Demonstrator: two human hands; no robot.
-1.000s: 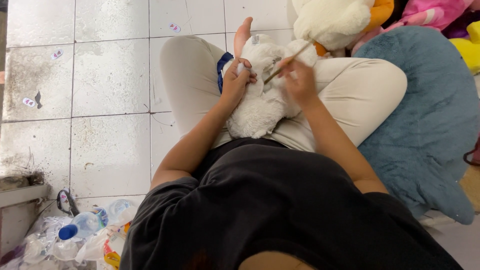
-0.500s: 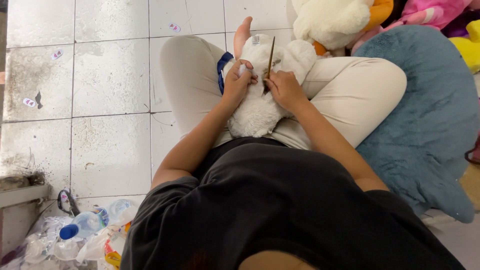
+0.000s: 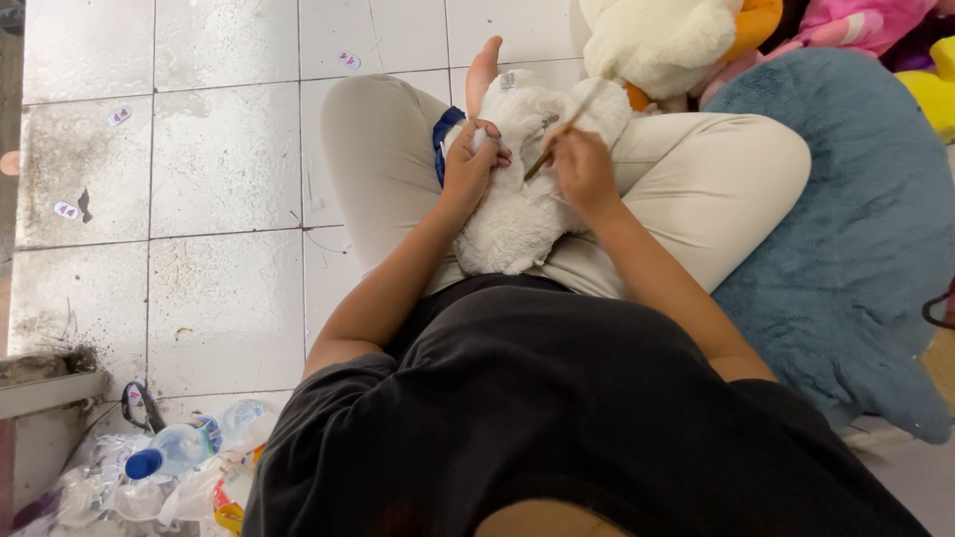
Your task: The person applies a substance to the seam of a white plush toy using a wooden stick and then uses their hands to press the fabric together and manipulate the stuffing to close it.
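Note:
A white plush toy [image 3: 512, 224] lies on my crossed legs in cream trousers [image 3: 716, 169]. My left hand [image 3: 473, 159] grips the toy's upper part from the left, fingers curled into the fur. My right hand [image 3: 582, 164] is closed on a thin wooden stick [image 3: 562, 131], which slants up to the right, its lower end at the toy near my left fingers. A blue strap [image 3: 441, 139] shows beside the toy on my left thigh.
Large plush toys crowd the right side: a cream one [image 3: 662, 40], a blue-grey one [image 3: 856, 229], a pink one [image 3: 856, 25] and a yellow one [image 3: 930, 89]. The floor is white tile [image 3: 199, 199]. A plastic bottle with a blue cap [image 3: 169, 452] lies among clear bags at bottom left.
My right hand has tilted the stick from upright to slanting up-right again, as it was a second ago. My left hand keeps its hold on the toy.

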